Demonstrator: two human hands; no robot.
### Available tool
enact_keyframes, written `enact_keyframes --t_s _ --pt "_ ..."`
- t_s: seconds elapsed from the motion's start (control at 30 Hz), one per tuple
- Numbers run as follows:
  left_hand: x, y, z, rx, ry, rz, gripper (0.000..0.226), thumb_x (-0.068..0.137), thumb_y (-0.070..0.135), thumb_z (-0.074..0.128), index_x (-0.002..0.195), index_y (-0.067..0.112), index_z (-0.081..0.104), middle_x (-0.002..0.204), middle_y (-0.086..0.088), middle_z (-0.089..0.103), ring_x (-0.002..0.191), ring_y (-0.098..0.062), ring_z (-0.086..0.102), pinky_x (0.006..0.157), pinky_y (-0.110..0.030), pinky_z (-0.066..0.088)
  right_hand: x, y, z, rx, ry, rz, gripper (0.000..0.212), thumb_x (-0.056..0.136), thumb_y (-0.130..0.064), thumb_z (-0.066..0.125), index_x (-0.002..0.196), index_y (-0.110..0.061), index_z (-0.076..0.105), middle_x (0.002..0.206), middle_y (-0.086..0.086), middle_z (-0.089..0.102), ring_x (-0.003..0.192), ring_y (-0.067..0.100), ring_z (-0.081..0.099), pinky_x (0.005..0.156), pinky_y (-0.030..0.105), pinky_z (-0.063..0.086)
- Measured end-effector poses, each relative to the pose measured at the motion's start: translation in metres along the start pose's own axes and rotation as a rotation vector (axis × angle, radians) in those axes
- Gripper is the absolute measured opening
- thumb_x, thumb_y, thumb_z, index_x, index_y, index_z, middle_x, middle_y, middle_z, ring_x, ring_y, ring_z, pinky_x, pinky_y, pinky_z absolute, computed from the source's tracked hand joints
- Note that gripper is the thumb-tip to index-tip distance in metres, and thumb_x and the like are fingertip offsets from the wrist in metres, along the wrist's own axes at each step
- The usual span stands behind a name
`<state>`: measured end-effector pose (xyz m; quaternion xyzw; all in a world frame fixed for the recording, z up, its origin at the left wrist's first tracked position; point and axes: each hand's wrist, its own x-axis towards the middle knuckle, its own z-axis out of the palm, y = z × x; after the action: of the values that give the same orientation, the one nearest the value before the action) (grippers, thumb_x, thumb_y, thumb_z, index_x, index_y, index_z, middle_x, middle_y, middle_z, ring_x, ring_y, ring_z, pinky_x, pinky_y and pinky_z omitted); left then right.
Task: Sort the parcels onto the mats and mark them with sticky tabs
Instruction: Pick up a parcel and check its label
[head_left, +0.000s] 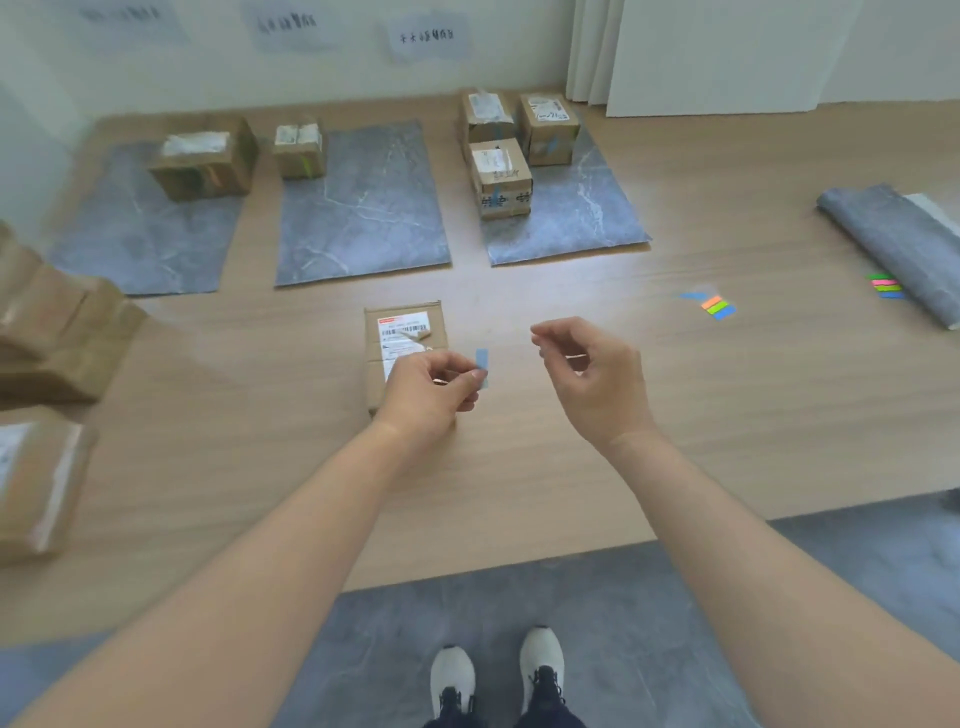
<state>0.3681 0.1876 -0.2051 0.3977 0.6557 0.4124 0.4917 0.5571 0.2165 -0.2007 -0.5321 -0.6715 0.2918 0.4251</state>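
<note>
A flat cardboard parcel (405, 332) with a white label lies on the wooden table in front of me. Over its near half, my left hand (431, 387) pinches a blue sticky tab (482, 366) between thumb and fingertips. My right hand (587, 374) hovers to the right of the parcel with fingers loosely curled and nothing in it. Three grey mats lie further back: the left mat (130, 239) carries one parcel (205, 161), the middle mat (363, 218) has a small parcel (300, 148) at its far left corner, and the right mat (571, 213) carries three parcels (501, 176).
A strip of coloured sticky tabs (714, 305) lies on the table to the right, more tabs (885, 286) sit beside a rolled grey mat (898, 244). Several unsorted parcels (57, 332) are piled at the left edge. Paper signs (428, 36) hang on the wall behind the mats.
</note>
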Motion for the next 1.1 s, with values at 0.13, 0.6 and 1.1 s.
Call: enact_keyframes --t_s 0.13,0.6,1.1 --pt "-0.002 -0.037 -0.022 -0.013 0.11 -0.018 0.014 0.088 0.006 0.074 0.076 0.015 0.074 0.07 -0.008 0.069 0.068 -0.02 0.064 0.084 -0.05 0.058 -0.011 0.007 0.039 -0.016 -0.14 0.015 0.04 0.092 0.005 0.051 0.117 -0.016 0.074 0.11 -0.006 0.075 0.096 0.006 0.071 0.081 0.023 0.056" --pt "0.031 -0.136 -0.024 0.136 0.201 -0.005 0.013 0.087 0.016 0.073 0.075 0.02 0.076 0.06 0.003 0.066 0.058 -0.012 0.056 0.068 -0.031 0.053 -0.011 0.064 0.133 -0.343 -0.495 -0.228 0.065 0.076 0.009 0.051 0.137 -0.012 0.063 0.15 0.001 0.054 0.136 0.024 0.052 0.105 0.042 0.05" --pt "0.048 -0.148 -0.018 0.098 0.249 -0.086 0.009 0.083 0.025 0.076 0.077 0.018 0.079 0.06 0.006 0.069 0.057 -0.008 0.06 0.068 -0.027 0.052 -0.004 0.081 0.157 -0.361 -0.186 -0.374 0.024 0.069 -0.009 0.086 0.09 -0.01 0.074 0.103 0.001 0.072 0.099 0.03 0.063 0.069 0.029 0.051"
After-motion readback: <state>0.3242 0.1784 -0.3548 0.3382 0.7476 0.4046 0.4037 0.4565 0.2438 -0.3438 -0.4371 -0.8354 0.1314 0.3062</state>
